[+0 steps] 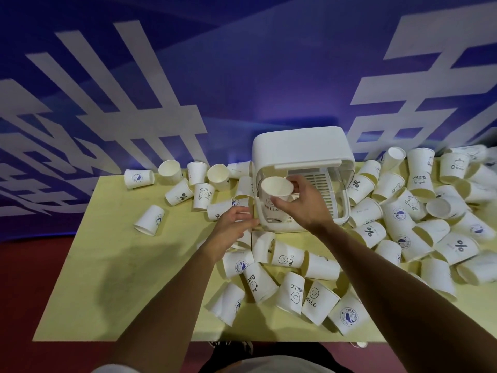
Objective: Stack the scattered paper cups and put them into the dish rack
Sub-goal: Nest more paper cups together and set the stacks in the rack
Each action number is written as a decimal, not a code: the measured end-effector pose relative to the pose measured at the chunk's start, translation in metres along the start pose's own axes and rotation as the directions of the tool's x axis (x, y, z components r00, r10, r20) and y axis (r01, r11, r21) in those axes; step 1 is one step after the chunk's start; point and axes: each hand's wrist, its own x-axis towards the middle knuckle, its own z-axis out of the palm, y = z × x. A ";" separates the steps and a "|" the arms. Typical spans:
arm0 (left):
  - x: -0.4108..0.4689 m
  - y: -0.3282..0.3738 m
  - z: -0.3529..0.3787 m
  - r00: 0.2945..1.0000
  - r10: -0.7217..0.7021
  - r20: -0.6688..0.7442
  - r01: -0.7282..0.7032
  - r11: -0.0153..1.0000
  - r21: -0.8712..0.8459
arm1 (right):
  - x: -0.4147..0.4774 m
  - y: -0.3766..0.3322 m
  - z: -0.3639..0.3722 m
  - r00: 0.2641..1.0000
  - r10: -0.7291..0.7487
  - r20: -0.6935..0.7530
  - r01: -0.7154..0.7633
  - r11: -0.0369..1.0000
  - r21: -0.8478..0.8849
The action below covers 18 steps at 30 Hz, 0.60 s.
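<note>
A white dish rack [304,146] with a raised lid stands at the middle back of the yellow table [102,278]. My right hand [301,204] grips an upright white paper cup [275,192] marked HELLO at the rack's open front. My left hand [234,227] rests with loosely bent fingers against the rack's lower left corner, over lying cups; whether it holds one I cannot tell. Several white printed paper cups [291,290] lie scattered in front of the rack.
A dense heap of cups [419,211] covers the table's right side. More cups [172,172] stand and lie at the back left. A blue wall with white lettering rises behind the table. The floor below is red.
</note>
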 end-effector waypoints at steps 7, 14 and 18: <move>0.001 -0.013 -0.014 0.998 -0.030 -0.063 0.031 0.999 0.010 | 0.004 0.016 -0.002 1.000 0.002 0.002 -0.001 0.989 -0.149; -0.002 -0.017 -0.022 0.991 -0.026 -0.128 0.023 0.999 -0.026 | 0.007 0.015 -0.003 0.998 -0.015 0.065 0.034 0.952 -0.303; -0.009 -0.019 -0.015 0.984 -0.040 -0.172 0.033 0.998 -0.044 | 0.007 0.022 -0.004 0.994 -0.055 0.097 0.087 0.927 -0.364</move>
